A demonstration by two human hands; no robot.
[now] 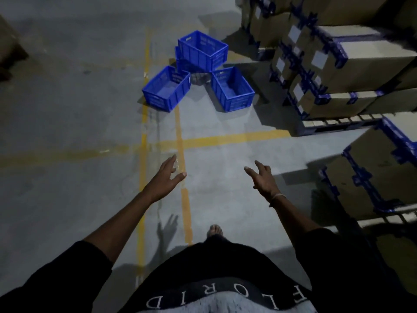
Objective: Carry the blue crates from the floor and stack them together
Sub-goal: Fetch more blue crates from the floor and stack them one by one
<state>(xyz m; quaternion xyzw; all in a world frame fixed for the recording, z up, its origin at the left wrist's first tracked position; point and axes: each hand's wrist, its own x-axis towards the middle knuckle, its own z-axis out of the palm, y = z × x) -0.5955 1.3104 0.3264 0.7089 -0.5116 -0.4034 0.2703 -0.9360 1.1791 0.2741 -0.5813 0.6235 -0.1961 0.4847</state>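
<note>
- So far we see one blue crate [203, 50] stacked on another (lower one mostly hidden).
- Two loose crates [167, 89] [232, 89] sit on the floor [67, 109] beside that stack, left to carry.
- Left hand [167, 177] and right hand [262, 177] are released, empty, well short of them.

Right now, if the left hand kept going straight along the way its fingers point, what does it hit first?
Probably the left blue crate. The left hand is empty, fingers straight, pointing up-frame and slightly right over bare floor and yellow lines. Nothing else shows in that line, though depth is unclear from one view.
</note>
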